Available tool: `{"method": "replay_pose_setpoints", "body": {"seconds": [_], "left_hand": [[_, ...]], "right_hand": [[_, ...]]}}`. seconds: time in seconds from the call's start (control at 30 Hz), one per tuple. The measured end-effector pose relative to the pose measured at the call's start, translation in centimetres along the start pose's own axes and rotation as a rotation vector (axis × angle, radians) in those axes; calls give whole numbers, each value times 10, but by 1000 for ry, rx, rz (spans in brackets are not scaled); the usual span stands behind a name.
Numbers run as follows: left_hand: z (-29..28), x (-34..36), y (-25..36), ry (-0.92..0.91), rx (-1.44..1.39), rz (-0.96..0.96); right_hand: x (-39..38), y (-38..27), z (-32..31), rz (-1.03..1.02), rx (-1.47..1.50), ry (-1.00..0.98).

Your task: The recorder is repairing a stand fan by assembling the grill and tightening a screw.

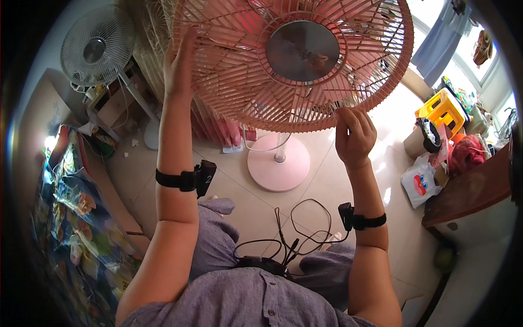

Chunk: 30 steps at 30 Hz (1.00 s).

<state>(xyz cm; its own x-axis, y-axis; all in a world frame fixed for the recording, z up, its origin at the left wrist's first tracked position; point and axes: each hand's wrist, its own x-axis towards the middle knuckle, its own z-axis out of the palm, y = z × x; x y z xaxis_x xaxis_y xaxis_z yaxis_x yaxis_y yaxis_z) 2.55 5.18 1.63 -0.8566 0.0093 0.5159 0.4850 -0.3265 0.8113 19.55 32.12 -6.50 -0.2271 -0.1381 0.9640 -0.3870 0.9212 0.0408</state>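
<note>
In front of the person's chest, above a pale tiled floor [229,204], the pink fan [302,52] is standing on its round base [279,168], its wide face tilting up toward the wearer. The left hand [180,62] is resting along the left side of the guard [256,111], thumb side up; some of its fingers are hiding behind the wires, so I cannot tell how firmly it is gripping. The right hand [357,133] is pinching at the lower right rim, fingers bending and tips meeting the edge. That pinch is looking small, so the rim could be slipping free if pulled hard, and the wires could be nipping the fingertips. Since both hands are bearing on the rim, an uneven push could be tipping the top-heavy fan on its slim pole [280,156]. Below, a white cord [267,149] is looping from the fan near the pole and could be snagging if the head swings round. Black cables [286,248] are lying between the person's legs, where a shifting foot could be catching them.
</note>
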Motion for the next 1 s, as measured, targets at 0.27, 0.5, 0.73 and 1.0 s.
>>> {"method": "replay_pose_setpoints", "body": {"seconds": [0.27,0.5,0.73,1.0], "left_hand": [[-9,10,-14,-67,-10,50],[-4,5,-9,-18,58,89],[6,-5,2,-3,106,187],[-3,2,-5,-12,74,140]], "right_hand": [[-3,2,-4,-12,-19,-9],[-2,-5,3,-108,-27,-118],[6,-3,-3,-144,-227,-23],[-11,-3,5,-196,-100,-177]]}}
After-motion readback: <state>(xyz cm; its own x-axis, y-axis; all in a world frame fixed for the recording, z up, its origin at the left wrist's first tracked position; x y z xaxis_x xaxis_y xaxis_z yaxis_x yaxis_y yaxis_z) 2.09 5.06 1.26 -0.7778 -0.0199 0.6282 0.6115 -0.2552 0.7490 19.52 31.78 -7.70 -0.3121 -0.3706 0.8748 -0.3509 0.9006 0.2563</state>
